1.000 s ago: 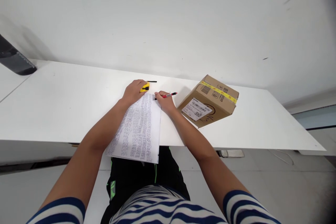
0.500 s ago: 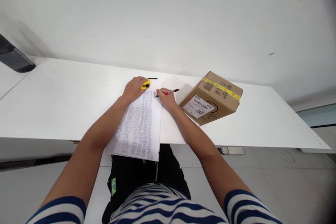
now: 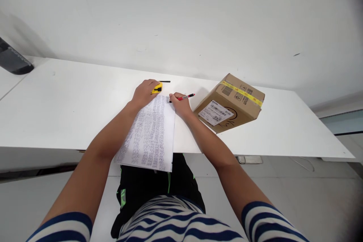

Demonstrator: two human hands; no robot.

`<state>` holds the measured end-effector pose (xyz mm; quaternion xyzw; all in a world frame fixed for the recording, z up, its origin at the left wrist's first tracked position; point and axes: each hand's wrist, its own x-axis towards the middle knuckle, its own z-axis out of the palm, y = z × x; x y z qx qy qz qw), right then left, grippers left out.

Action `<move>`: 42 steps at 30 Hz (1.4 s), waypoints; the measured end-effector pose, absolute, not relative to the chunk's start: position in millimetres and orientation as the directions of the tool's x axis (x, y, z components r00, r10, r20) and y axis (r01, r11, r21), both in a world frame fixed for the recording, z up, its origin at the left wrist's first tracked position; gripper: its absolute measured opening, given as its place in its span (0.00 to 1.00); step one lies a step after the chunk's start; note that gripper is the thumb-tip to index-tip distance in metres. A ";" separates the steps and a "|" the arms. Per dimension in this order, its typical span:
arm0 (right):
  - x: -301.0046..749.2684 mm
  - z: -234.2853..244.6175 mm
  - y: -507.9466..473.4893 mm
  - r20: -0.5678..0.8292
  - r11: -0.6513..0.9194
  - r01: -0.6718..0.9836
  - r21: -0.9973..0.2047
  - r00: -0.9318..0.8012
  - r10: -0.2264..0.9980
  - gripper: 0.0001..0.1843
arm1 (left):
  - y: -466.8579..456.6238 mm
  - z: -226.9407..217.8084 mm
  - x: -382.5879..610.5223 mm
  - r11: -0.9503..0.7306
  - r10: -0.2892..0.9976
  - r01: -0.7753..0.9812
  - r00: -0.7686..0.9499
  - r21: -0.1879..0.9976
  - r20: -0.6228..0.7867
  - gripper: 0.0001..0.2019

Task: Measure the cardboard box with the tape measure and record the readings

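Note:
A white sheet of paper [image 3: 168, 147], covered in rows of blue handwriting, lies on the table, and its near end hangs past the front edge. At the sheet's far end, my left hand [image 3: 144, 92] is closed round a yellow and black tape measure [image 3: 157, 88], whose left part is hidden under the fingers. My right hand [image 3: 180, 103] pinches a red and black pen [image 3: 185, 97], tilted, with its tip at the paper's upper right corner. Just beyond the tape measure lies a thin black stick-like thing [image 3: 165, 81].
A cardboard box [image 3: 244, 111] with yellow tape and a white shipping label stands right of my right forearm. The white table [image 3: 65, 109] backs onto a white wall [image 3: 181, 22]. A dark object [image 3: 14, 60] stands at the far left.
The whole view has shifted slightly, with the table a little higher in it. Both hands keep their holds on the tape measure and the pen, almost still.

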<state>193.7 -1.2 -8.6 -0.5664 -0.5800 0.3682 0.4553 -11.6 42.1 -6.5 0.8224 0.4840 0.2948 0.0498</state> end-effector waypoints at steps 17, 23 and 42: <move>191.3 -4.9 -3.6 0.108 0.071 0.303 -0.950 0.106 0.988 0.19 | 41.4 -6.3 -12.1 -0.532 0.825 0.756 0.361 0.381 0.435 0.20; 192.0 -4.4 -4.6 0.116 0.084 0.311 -0.947 0.086 0.989 0.20 | 42.2 -7.5 -11.4 -0.531 0.826 0.755 0.358 0.385 0.436 0.19; 194.4 -5.3 -9.2 0.281 0.224 0.430 -0.875 0.075 0.957 0.24 | 37.6 1.3 -11.0 -0.464 0.832 0.748 0.183 0.475 0.524 0.19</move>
